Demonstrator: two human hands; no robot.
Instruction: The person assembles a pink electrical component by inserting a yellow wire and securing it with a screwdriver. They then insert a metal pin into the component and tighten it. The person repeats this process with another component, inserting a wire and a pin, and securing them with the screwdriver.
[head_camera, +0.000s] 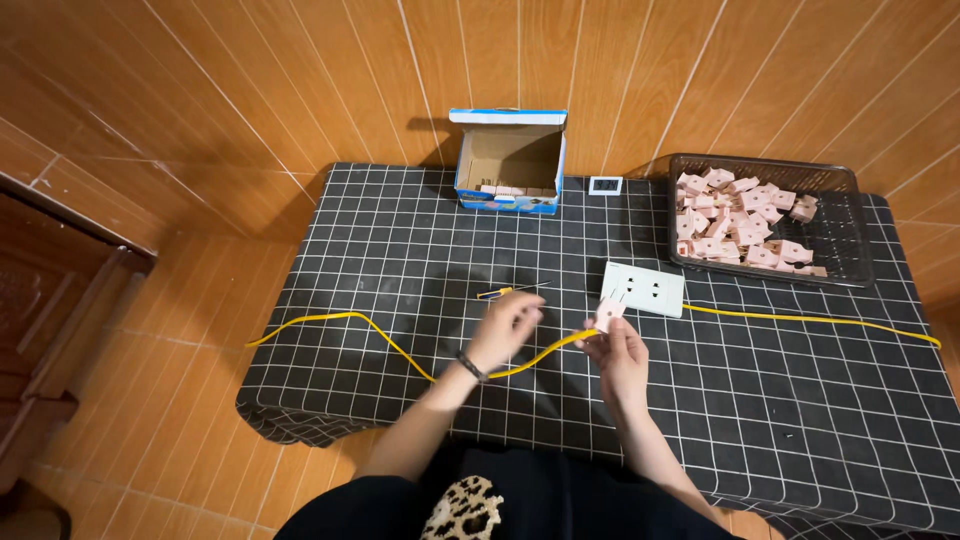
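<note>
My right hand (618, 352) pinches a small pale pink plastic part (608, 315) and the end of a yellow cable (380, 335) above the black checked cloth. My left hand (503, 328) hovers just left of it with the fingers loosely curled; a band sits on that wrist. The left hand is blurred, and I cannot tell whether it touches the cable. A small screwdriver with a yellow handle (503, 292) lies on the cloth just beyond the left hand. A white socket plate (643, 288) lies flat beyond the right hand, with a second yellow cable (810, 319) running off to the right.
A dark mesh basket (840, 235) at the back right holds several pink parts (735, 225). An open blue and white cardboard box (510, 160) stands at the back centre, a small white timer (605, 185) beside it. The low table (350, 250) stands on an orange tiled floor.
</note>
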